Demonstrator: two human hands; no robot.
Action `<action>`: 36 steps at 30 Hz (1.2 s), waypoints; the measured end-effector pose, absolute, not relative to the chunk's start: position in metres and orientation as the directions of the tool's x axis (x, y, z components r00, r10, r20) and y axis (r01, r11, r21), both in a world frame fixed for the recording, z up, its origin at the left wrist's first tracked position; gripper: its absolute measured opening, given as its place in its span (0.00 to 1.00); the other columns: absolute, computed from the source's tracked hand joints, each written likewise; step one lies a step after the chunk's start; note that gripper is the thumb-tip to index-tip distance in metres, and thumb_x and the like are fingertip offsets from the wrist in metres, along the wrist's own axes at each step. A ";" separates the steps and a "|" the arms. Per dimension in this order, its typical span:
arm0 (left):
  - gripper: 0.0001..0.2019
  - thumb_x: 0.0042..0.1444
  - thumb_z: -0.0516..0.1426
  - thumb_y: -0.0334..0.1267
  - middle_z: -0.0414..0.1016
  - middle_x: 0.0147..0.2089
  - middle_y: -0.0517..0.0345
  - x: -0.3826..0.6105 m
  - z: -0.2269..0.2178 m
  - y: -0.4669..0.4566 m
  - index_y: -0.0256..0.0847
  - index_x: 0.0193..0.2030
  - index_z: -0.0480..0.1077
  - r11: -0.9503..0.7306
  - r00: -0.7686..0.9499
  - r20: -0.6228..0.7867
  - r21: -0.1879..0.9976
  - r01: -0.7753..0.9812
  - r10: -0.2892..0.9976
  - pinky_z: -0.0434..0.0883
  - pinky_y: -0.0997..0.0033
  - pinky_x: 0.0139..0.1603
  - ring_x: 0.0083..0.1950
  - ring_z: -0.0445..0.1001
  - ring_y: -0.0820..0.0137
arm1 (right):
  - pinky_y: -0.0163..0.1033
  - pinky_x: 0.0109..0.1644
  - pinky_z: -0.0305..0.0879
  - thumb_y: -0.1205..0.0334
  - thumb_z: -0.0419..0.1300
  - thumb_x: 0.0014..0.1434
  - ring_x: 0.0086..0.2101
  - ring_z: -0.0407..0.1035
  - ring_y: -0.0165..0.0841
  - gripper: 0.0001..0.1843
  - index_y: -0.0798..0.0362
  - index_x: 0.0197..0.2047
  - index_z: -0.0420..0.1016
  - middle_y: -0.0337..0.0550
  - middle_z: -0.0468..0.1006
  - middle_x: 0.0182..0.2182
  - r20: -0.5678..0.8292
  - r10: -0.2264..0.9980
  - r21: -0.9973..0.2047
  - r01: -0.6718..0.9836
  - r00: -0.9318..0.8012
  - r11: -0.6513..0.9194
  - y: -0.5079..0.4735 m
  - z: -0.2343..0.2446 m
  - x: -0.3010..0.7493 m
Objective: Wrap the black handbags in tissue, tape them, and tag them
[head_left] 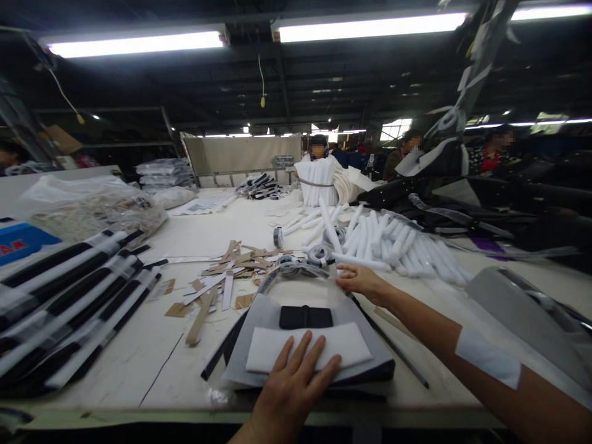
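Note:
A black bag (pixel 379 372) lies flat at the table's front, its arched handle (pixel 296 269) wrapped in clear film. Over the bag is a thin translucent white sheet (pixel 266 314), with a black strap-like piece (pixel 306 317) showing at its middle. My left hand (pixel 296 382) rests with fingers spread on a folded white foam pad (pixel 263 348) on top of the sheet. Beyond the handle's right side, my right hand (pixel 365 283) reaches out, fingers extended, just by a white foam roll (pixel 363 262). Whether its fingertips touch the roll I cannot tell.
Many white foam rolls (pixel 402 243) are heaped at right, beside tape rolls (pixel 320 254). Cardboard strips (pixel 240 259) lie left of the handle. Film-wrapped black and white pieces (pixel 83 302) fill the left side. A grey panel (pixel 522 320) lies right. Other people stand beyond.

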State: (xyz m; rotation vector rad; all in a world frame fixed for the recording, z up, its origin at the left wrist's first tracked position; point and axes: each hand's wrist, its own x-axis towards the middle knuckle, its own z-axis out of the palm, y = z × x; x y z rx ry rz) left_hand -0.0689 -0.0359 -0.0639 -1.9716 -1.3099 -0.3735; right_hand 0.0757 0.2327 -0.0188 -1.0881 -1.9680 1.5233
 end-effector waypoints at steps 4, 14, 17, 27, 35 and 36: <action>0.23 0.70 0.44 0.32 0.68 0.66 0.54 -0.069 -0.063 -0.037 0.51 0.68 0.60 -0.224 0.446 0.565 -0.419 0.880 0.694 0.71 0.54 0.59 0.65 0.69 0.56 | 0.34 0.29 0.67 0.48 0.76 0.38 0.25 0.68 0.29 0.27 0.59 0.36 0.82 0.41 0.77 0.24 -0.120 0.748 -0.957 0.277 -0.652 0.089 0.233 -0.016 0.080; 0.23 0.70 0.43 0.31 0.70 0.65 0.57 -0.068 -0.061 -0.035 0.52 0.68 0.61 -0.219 0.433 0.581 -0.402 0.889 0.689 0.70 0.55 0.59 0.64 0.69 0.57 | 0.40 0.39 0.73 0.52 0.67 0.50 0.30 0.75 0.35 0.16 0.58 0.34 0.83 0.45 0.83 0.29 0.054 0.802 -0.964 0.178 -0.595 0.197 0.247 0.004 0.060; 0.24 0.70 0.40 0.30 0.70 0.65 0.54 -0.068 -0.057 -0.035 0.51 0.68 0.61 -0.228 0.448 0.543 -0.425 0.876 0.710 0.72 0.54 0.57 0.64 0.70 0.56 | 0.42 0.45 0.73 0.51 0.62 0.55 0.35 0.77 0.37 0.18 0.57 0.38 0.83 0.46 0.83 0.34 0.135 0.781 -0.949 0.147 -0.610 0.278 0.237 0.027 0.066; 0.24 0.70 0.41 0.31 0.68 0.66 0.52 -0.066 -0.062 -0.036 0.50 0.71 0.56 -0.226 0.404 0.516 -0.374 0.900 0.755 0.68 0.49 0.62 0.66 0.67 0.55 | 0.37 0.55 0.72 0.63 0.52 0.68 0.48 0.77 0.35 0.16 0.49 0.52 0.79 0.42 0.82 0.48 0.358 0.497 -0.609 0.206 -0.791 0.766 0.113 0.029 0.150; 0.22 0.70 0.47 0.34 0.69 0.65 0.50 -0.065 -0.057 -0.034 0.46 0.69 0.59 -0.273 0.392 0.485 -0.298 0.915 0.782 0.70 0.55 0.63 0.66 0.67 0.56 | 0.43 0.67 0.60 0.78 0.49 0.64 0.60 0.66 0.33 0.24 0.55 0.59 0.73 0.45 0.77 0.55 0.633 0.180 -0.111 0.142 -0.753 0.984 0.067 -0.036 0.176; 0.22 0.70 0.46 0.34 0.69 0.65 0.50 -0.065 -0.057 -0.035 0.46 0.69 0.60 -0.274 0.387 0.475 -0.291 0.917 0.790 0.70 0.56 0.62 0.66 0.67 0.56 | 0.44 0.68 0.59 0.78 0.50 0.65 0.60 0.65 0.34 0.23 0.55 0.59 0.73 0.46 0.77 0.55 0.648 0.158 -0.073 0.146 -0.745 0.987 0.065 -0.041 0.177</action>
